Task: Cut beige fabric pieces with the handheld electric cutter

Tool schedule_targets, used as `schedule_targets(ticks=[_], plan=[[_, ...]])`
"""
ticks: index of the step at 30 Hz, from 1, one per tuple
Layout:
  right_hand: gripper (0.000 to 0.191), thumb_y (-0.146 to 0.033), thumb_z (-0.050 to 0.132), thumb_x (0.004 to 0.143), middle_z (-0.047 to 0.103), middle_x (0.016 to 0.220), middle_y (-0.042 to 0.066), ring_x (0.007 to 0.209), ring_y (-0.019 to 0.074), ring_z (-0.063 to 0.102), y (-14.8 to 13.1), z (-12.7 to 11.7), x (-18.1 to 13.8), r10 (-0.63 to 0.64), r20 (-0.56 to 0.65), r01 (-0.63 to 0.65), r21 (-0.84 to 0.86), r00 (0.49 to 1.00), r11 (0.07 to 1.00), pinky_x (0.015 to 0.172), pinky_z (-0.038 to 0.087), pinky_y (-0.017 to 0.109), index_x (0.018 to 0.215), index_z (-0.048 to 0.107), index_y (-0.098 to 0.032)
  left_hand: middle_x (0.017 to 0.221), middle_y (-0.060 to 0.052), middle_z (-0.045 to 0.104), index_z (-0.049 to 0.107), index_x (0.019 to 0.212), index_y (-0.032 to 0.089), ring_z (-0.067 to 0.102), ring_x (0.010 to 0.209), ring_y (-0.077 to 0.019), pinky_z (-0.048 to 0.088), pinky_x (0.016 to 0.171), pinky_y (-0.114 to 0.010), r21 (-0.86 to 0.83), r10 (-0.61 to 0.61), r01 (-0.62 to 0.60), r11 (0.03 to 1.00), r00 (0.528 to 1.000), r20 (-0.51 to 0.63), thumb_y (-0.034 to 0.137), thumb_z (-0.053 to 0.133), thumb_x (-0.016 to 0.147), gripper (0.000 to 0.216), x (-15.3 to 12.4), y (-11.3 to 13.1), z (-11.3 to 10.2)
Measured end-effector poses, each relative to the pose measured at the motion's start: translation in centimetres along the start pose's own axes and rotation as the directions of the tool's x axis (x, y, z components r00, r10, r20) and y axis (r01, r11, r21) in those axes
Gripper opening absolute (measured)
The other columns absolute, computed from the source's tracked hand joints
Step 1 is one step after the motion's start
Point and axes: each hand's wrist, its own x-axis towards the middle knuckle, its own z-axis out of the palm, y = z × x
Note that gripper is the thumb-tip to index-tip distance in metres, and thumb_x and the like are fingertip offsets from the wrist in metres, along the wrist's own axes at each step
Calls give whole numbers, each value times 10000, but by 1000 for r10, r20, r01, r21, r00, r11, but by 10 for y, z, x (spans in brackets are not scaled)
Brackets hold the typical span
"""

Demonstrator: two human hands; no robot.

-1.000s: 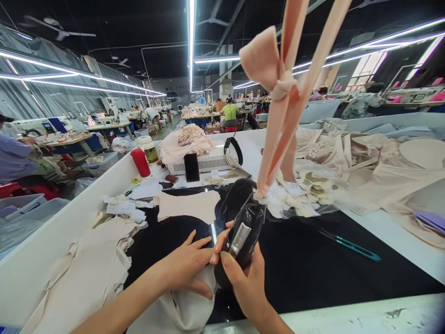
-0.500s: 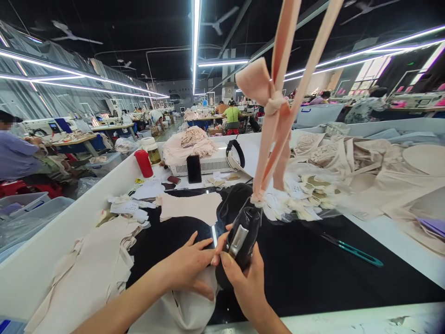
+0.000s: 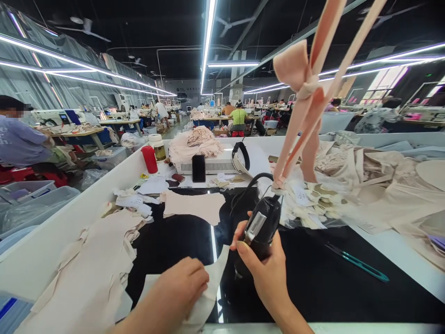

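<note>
My right hand (image 3: 266, 269) is wrapped around a black corded hand tool (image 3: 261, 227) with a silver plate on its side. Its lower end is just above or on the black worktop (image 3: 302, 283); I cannot tell which. Pale pink elastic straps (image 3: 295, 125), tied in a knot, run up from the tool's top. Left of the tool, my left hand (image 3: 184, 285) has its fingers curled down on a pale fabric piece (image 3: 213, 278), whose pointed corner lifts toward the tool. Another cut fabric piece (image 3: 194, 206) lies flat farther back.
Layered pale fabric (image 3: 93, 250) lies at the left. Teal-handled tweezers (image 3: 361, 264) rest at the right, below heaped garments (image 3: 375, 167). At the back stand a phone (image 3: 199, 168), a red cup (image 3: 149, 160) and a vented white box (image 3: 222, 164). A co-worker (image 3: 21, 139) sits at far left.
My right hand has moved the tool to the right, away from my left hand. My left hand has gone from spread fingers to curled ones, and the fabric corner has risen.
</note>
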Motion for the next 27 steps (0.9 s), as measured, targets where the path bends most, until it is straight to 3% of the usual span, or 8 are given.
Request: schedule_targets(ticks=[2, 5, 9, 13, 16, 20, 23, 27], plan=[[311, -350, 876, 834, 704, 894, -5, 666, 154, 653, -3, 0, 1, 17, 4, -17, -18, 1000, 1000, 622, 591, 270, 1007, 635, -259, 902, -17, 662, 603, 956, 215, 666, 779, -193, 556, 674, -285, 108, 96, -90, 990, 994, -56, 110, 511, 1034, 160, -17, 8, 23], [399, -372, 921, 768, 727, 908, 11, 702, 176, 671, -7, 6, -1, 58, 1, -58, -34, 998, 998, 638, 598, 287, 1032, 644, -257, 811, -15, 637, 584, 945, 204, 627, 663, -201, 548, 621, -316, 283, 178, -133, 950, 974, -141, 79, 470, 1004, 179, -29, 13, 55], [422, -399, 913, 766, 727, 934, 0, 720, 168, 661, -15, 17, -5, 112, -60, -116, -64, 992, 991, 659, 575, 281, 1070, 649, -270, 787, -20, 630, 578, 938, 198, 612, 633, -211, 538, 611, -328, 348, 169, -92, 933, 966, -198, 20, 500, 922, 195, -30, 15, 69], [366, -378, 864, 828, 698, 904, -16, 685, 159, 650, -16, 19, -5, 85, -51, -88, -67, 995, 994, 652, 556, 286, 1094, 633, -278, 878, -25, 674, 585, 1019, 210, 650, 732, -209, 548, 681, -298, 244, 121, -58, 968, 961, -249, 11, 556, 923, 222, -34, 9, 65], [407, -381, 864, 849, 693, 874, -13, 685, 171, 663, -10, 15, -4, 59, -39, -61, -35, 997, 998, 645, 562, 295, 1153, 610, -287, 959, -14, 715, 587, 1041, 237, 704, 882, -204, 560, 944, -319, 184, 163, -113, 976, 944, -288, 68, 596, 974, 182, -40, -6, 61], [428, -438, 859, 870, 682, 861, -17, 673, 169, 669, -4, 15, -7, 59, -4, -59, 58, 998, 997, 666, 581, 317, 1171, 592, -291, 1092, 21, 763, 611, 1090, 252, 686, 1185, -165, 338, 1252, -315, 100, 218, -200, 975, 949, -228, 78, 585, 1028, 187, -43, -19, 38], [428, -459, 853, 882, 663, 865, -22, 696, 155, 657, -1, 17, -11, 95, -4, -94, 126, 995, 988, 703, 576, 318, 1176, 589, -295, 1180, -3, 757, 617, 1200, 215, 675, 1214, -151, 311, 1257, -276, 30, 195, -194, 981, 957, -214, 80, 562, 1040, 216, -38, -15, 11], [427, -454, 852, 886, 648, 867, -18, 699, 160, 651, 2, 17, -14, 94, 19, -96, 163, 995, 982, 702, 577, 336, 1190, 594, -301, 1153, -38, 742, 618, 1185, 188, 702, 1054, -158, 510, 1065, -256, -2, 119, -124, 992, 960, -252, -28, 538, 956, 325, -19, -12, 3]])
